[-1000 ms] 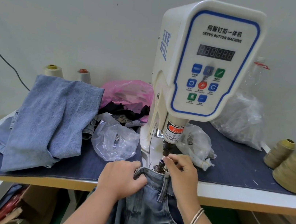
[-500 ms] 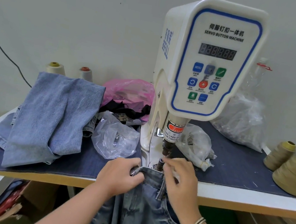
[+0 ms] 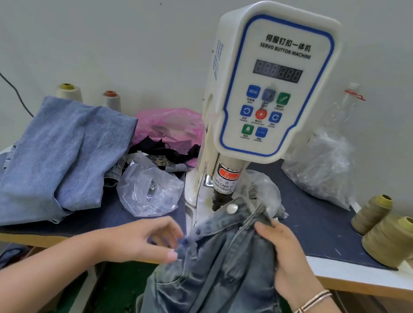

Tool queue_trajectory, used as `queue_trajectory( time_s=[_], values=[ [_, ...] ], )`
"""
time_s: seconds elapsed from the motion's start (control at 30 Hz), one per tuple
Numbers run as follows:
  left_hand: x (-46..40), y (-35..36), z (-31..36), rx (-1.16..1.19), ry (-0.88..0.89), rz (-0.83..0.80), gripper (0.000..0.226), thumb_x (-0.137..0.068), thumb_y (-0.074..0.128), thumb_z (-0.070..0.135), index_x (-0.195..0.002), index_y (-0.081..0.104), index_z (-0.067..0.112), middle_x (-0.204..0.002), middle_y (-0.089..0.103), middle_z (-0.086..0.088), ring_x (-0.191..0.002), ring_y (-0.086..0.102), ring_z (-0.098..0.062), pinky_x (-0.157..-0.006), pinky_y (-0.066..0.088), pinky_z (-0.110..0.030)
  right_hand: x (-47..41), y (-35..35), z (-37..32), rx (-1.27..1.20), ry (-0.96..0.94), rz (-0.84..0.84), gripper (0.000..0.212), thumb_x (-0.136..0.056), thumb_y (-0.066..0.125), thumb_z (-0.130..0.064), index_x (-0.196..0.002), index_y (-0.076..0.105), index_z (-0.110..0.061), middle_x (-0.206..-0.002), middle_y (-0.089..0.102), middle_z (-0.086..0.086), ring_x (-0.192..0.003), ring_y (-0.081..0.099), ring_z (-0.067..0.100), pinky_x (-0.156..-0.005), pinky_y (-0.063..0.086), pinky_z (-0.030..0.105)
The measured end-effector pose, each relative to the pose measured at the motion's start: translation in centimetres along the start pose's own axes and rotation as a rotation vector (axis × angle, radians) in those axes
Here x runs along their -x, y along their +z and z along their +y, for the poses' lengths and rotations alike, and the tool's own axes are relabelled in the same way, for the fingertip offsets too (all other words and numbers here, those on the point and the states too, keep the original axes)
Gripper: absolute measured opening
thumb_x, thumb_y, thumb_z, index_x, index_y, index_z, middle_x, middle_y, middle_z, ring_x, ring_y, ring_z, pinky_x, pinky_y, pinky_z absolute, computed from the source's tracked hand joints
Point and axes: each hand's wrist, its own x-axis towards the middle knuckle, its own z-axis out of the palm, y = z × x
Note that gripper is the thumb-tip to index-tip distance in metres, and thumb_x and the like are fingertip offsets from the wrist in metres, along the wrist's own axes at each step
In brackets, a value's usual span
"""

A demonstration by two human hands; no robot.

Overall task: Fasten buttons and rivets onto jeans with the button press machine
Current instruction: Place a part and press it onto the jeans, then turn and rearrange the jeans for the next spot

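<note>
A white servo button machine stands at the table's middle, its punch head pointing down. The washed blue jeans hang over the front edge, waistband raised to the right of the punch. A silver button sits fixed on the waistband. My right hand grips the bunched waistband on its right side. My left hand is blurred beside the jeans' left edge, fingers loosely bent and touching the denim; whether it pinches the cloth is unclear.
A folded light-blue denim pile lies at left. A clear bag of metal parts and a pink bag sit left of the machine. Another clear bag and two olive thread cones are at right.
The waistband has come off the die and moved right, now showing a fastened button. My right hand shifted right, gripping the band. My left hand let go and dropped left.
</note>
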Motion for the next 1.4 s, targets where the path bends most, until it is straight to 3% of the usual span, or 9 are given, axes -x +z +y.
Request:
queue_trajectory(
  time_s=[0.17,0.33,0.5,0.67,0.97,1.13,1.2,1.27,1.4],
  values=[
    [0.0,1.6,-1.0,-0.154,0.022,0.034,0.035,-0.084,0.068,0.042,-0.116,0.052,0.039,-0.115,0.053,0.021,-0.104,0.053,0.009,-0.096,0.042,-0.013,-0.1,0.2,-1.9,-0.208,-0.053,-0.001,0.014,-0.063,0.07,-0.017,-0.072,0.077,-0.008,-0.078,0.073,0.014,-0.068,0.072,0.025,-0.059,0.058,0.033],
    [-0.1,2.7,0.7,0.125,0.122,0.134,0.012,-0.094,0.059,0.026,-0.09,0.052,0.016,-0.083,0.06,0.009,-0.078,0.055,-0.008,-0.074,0.044,-0.023,-0.6,-1.7,-2.8,-0.209,-0.104,-0.04,0.018,-0.073,0.064,-0.016,-0.083,0.077,-0.01,-0.09,0.073,0.015,-0.083,0.071,0.028,-0.072,0.058,0.039],
    [0.4,1.7,3.6,0.336,0.297,0.289,0.004,-0.086,0.059,0.023,-0.086,0.056,0.02,-0.074,0.057,0.0,-0.071,0.052,-0.013,-0.066,0.044,-0.02,-0.7,-4.9,-4.8,0.692,-0.173,0.066,0.031,-0.086,0.047,0.001,-0.099,0.066,-0.019,-0.106,0.066,0.008,-0.104,0.059,0.024,-0.086,0.046,0.029],
    [-0.4,2.2,6.3,0.3,0.395,0.292,0.016,-0.084,0.059,0.019,-0.086,0.047,0.009,-0.073,0.047,-0.005,-0.068,0.042,-0.016,-0.063,0.036,-0.024,-0.5,-1.2,-3.3,1.083,0.012,-0.24,0.047,-0.064,0.056,-0.08,-0.1,0.058,-0.051,-0.103,0.064,-0.022,-0.101,0.057,-0.007,-0.087,0.041,0.014],
    [1.2,0.3,5.8,0.134,0.206,0.153,0.016,-0.084,0.065,0.024,-0.088,0.052,0.032,-0.075,0.052,0.009,-0.065,0.042,-0.01,-0.065,0.036,-0.019,-0.6,1.9,-2.5,0.589,0.002,-0.372,0.017,-0.076,0.074,-0.03,-0.09,0.075,-0.021,-0.085,0.067,-0.002,-0.079,0.059,0.011,-0.078,0.047,0.024],
    [0.1,2.0,6.5,0.414,-0.13,-0.052,0.067,-0.091,0.043,0.063,-0.139,0.048,0.016,-0.128,0.059,-0.015,-0.119,0.056,-0.027,-0.099,0.045,-0.03,0.2,3.5,-1.5,0.318,-0.006,-0.495,0.02,-0.081,0.063,-0.013,-0.09,0.075,-0.025,-0.085,0.072,-0.004,-0.083,0.067,0.009,-0.078,0.052,0.021],
    [-0.4,3.2,6.4,0.492,-0.135,-0.027,0.084,-0.07,0.073,0.06,-0.131,0.052,0.007,-0.122,0.065,-0.001,-0.12,0.058,-0.017,-0.092,0.049,-0.02,0.2,4.1,-1.4,0.305,-0.001,-0.471,0.025,-0.084,0.056,-0.011,-0.089,0.075,-0.026,-0.083,0.073,-0.002,-0.082,0.068,0.01,-0.077,0.052,0.021],
    [-0.7,3.0,5.9,0.483,0.003,-0.01,0.044,-0.07,0.078,0.04,-0.108,0.064,0.022,-0.099,0.072,0.019,-0.097,0.066,0.003,-0.079,0.048,-0.01,0.0,4.1,-1.7,0.363,-0.044,-0.389,0.023,-0.087,0.057,-0.015,-0.094,0.075,-0.027,-0.09,0.074,-0.002,-0.09,0.069,0.01,-0.08,0.051,0.019],
    [0.6,1.3,4.3,0.609,0.15,0.087,0.031,-0.074,0.071,0.04,-0.078,0.062,0.011,-0.083,0.069,0.002,-0.078,0.065,-0.015,-0.073,0.051,-0.021,-1.0,2.8,-2.0,0.589,-0.087,-0.236,0.019,-0.095,0.054,-0.018,-0.107,0.069,-0.023,-0.111,0.071,0.004,-0.109,0.063,0.023,-0.099,0.047,0.037]
  ],
)
